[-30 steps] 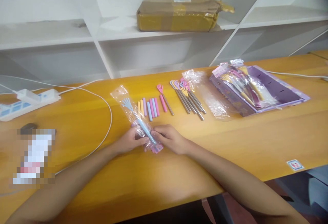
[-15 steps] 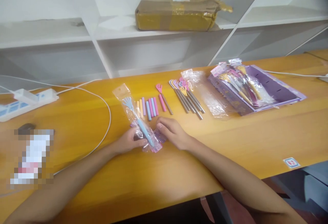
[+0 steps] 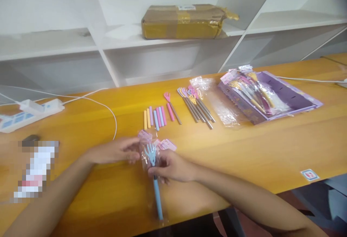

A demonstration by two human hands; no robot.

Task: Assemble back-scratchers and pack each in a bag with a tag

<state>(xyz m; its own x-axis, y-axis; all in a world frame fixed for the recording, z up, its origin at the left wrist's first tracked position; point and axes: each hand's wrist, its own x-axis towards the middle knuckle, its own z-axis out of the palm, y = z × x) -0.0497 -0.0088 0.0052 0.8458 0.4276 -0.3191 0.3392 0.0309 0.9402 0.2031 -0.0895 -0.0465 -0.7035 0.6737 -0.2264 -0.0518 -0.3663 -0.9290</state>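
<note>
The left hand (image 3: 116,151), which gripped a blue back scratcher (image 3: 157,199) half a second earlier, is now off its handle, fingers parted beside the clear bag (image 3: 144,162) around it. The scratcher sits closer to the near edge of the bench (image 3: 244,154), the right hand (image 3: 173,165) clamped on its shaft below the claw. At right, a purple box (image 3: 284,88) holds several bagged back scratchers (image 3: 256,94).
</note>
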